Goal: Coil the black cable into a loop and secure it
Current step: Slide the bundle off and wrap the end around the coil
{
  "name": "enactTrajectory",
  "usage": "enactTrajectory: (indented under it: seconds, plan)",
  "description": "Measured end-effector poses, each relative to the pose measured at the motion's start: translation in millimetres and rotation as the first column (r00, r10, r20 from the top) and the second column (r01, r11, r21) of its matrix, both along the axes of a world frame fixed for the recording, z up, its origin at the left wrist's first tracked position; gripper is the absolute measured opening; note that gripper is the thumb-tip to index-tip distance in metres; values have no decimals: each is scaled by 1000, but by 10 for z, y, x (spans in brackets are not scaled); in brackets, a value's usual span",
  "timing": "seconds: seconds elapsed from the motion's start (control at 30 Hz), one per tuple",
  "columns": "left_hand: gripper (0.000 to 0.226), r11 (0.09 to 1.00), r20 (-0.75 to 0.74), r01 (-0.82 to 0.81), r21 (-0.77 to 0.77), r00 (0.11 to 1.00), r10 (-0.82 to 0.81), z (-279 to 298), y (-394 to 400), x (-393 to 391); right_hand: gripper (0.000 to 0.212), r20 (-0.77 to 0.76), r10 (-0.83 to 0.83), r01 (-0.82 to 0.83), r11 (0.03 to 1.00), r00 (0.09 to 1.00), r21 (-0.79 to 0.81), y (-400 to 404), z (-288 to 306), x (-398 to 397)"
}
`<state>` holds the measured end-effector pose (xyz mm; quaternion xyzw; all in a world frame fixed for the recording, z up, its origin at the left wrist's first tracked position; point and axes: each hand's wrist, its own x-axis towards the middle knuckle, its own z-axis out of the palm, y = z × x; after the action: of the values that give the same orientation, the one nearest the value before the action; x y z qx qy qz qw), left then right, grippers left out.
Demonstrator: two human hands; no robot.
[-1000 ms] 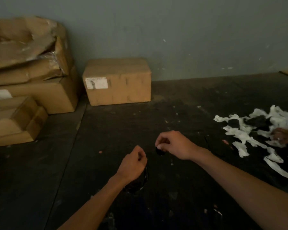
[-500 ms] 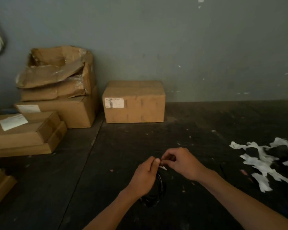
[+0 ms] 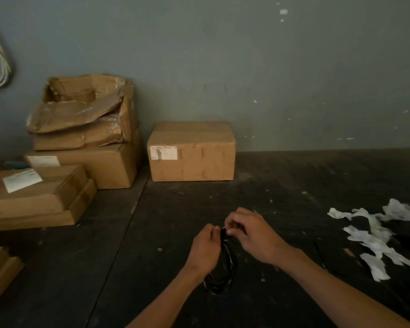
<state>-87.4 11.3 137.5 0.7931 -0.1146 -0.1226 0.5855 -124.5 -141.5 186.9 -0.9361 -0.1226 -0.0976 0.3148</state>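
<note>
Both hands pinch the coil's top: left hand (image 3: 205, 250) bunches cable (image 3: 223, 268), right hand (image 3: 251, 235) works something pale there (probably a tie) to lock it.

On the dim surface (image 3: 282, 185), we cannot make out what the fingertips (image 3: 230, 232) of the right hand (image 3: 253, 235) pinch against the left hand (image 3: 205, 249). The top of the black cable (image 3: 225, 273) coil is hidden behind both hands. White paper scraps (image 3: 376, 242) run off the right edge, stacked boxes (image 3: 33, 197) off the left. The box label (image 3: 163, 152) is too small for us to read.
</note>
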Motion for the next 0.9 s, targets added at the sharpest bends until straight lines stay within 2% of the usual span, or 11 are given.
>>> enactTrajectory:
  seconds: [0.17, 0.3, 0.37, 0.47, 0.53, 0.6, 0.67, 0.77, 0.83, 0.9]
  plan:
    - [25, 995, 15, -98, 20, 995, 98, 46, 54, 114, 32, 35, 38, -39, 999, 999, 32, 48, 88, 2]
    - [21, 986, 97, -167, 10, 982, 165, 84, 86, 198, 29, 58, 64, -68, 994, 996, 84, 119, 119, -46]
    - [20, 981, 188, -194, 20, 964, 187, 96, 102, 231, 20, 11, 53, -54, 982, 999, 179, 146, 107, -71]
    - [16, 975, 340, -202, 94, 927, 159, 110, 137, 276, 6, -199, 45, 27, 939, 979, 343, 177, 131, -106]
    - [13, 964, 445, -194, 181, 891, 95, 124, 146, 305, 29, -354, 21, 156, 871, 935, 465, 222, 145, -104]
    - [12, 949, 540, -192, 251, 841, 27, 151, 140, 316, 44, -454, -16, 320, 730, 891, 603, 271, 184, -82]
    - [16, 934, 613, -186, 303, 789, -42, 175, 134, 311, 42, -520, -50, 444, 595, 852, 670, 286, 218, -40]
    - [22, 917, 674, -162, 364, 726, -139, 189, 144, 294, 25, -606, -27, 550, 452, 795, 702, 263, 258, 2]
    - [23, 912, 702, -152, 380, 690, -177, 208, 166, 301, 25, -633, 22, 573, 400, 774, 715, 246, 278, 1]
    - [22, 908, 727, -169, 383, 661, -184, 246, 194, 321, 26, -632, 69, 553, 416, 772, 722, 237, 279, -20]
